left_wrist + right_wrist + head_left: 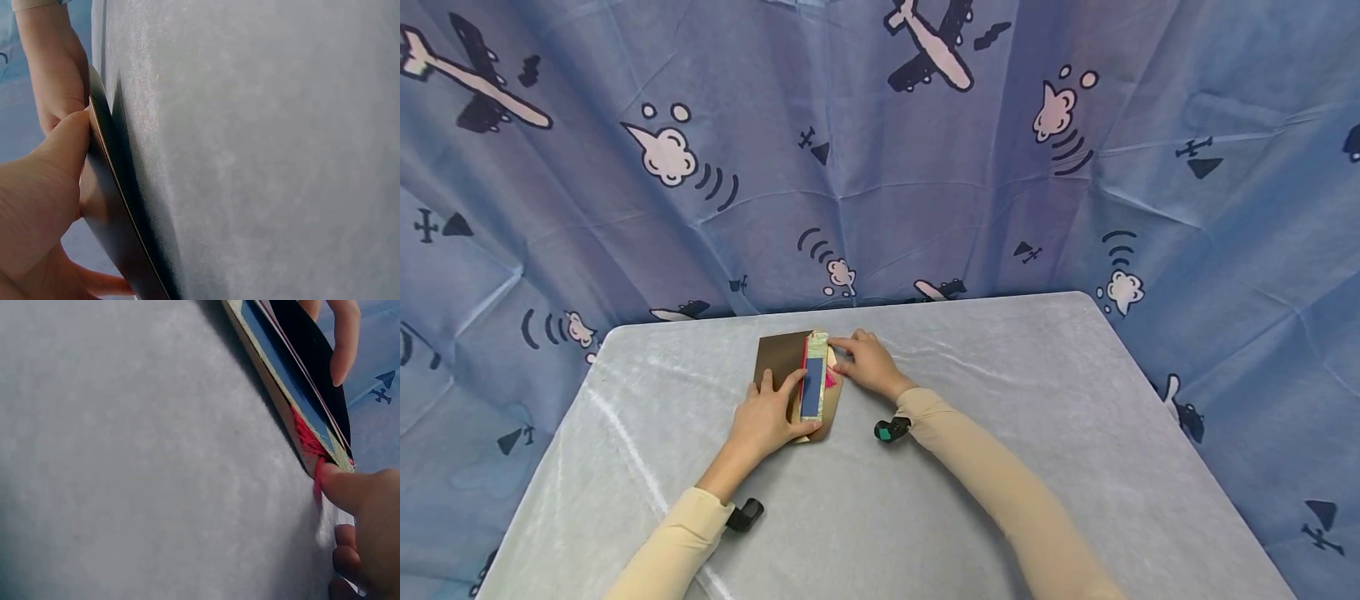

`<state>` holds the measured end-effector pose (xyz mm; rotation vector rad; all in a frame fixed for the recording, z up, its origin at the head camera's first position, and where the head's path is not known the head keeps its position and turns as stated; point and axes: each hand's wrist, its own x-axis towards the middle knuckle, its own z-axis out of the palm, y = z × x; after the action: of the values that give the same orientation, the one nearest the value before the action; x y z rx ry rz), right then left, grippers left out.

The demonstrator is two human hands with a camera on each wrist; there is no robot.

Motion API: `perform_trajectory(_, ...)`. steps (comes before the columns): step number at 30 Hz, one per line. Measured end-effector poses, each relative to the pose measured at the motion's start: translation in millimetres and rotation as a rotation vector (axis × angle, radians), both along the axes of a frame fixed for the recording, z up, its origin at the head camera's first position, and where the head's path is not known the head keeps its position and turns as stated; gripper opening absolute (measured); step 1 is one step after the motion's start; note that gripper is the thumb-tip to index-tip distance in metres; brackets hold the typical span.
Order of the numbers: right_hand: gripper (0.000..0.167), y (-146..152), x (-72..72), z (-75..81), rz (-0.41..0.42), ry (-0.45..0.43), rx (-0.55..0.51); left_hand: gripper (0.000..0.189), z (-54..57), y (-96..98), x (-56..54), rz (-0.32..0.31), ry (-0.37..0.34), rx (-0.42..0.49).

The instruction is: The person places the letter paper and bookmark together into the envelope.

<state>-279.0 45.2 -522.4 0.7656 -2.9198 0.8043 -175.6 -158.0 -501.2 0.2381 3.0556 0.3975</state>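
A flat brown booklet-like item [780,354] lies on the table, its dark cover on the left. Along its right part runs a narrow blue panel [812,387] with a pale green border and a red edge. A pink tassel [306,431] sticks out beneath that border. My left hand [767,417] grips the item from the near left, fingers spread over the cover and thumb [65,140] at its near edge. At the far right corner, my right hand [871,364] holds the edge, thumb [344,487] against the tassel cord and other fingers curled below.
A pale grey cloth covers the table [1000,375]. Behind it hangs a blue curtain [865,208] printed with airplanes and clouds. Each wrist bears a small black device, one by the left sleeve [677,529] and one by the right sleeve [985,458].
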Motion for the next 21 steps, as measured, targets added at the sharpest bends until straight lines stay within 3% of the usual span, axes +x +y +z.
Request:
perform_trajectory(12,0.074,-0.9,0.6,2.1,-0.011,-0.056,0.1,0.094,0.1,0.2,-0.4,0.002,0.002,-0.011)
perform_trajectory(21,0.081,-2.7,3.7,-1.8,-0.023,-0.005,0.123,0.094,0.8,0.6,0.7,0.003,-0.007,-0.005)
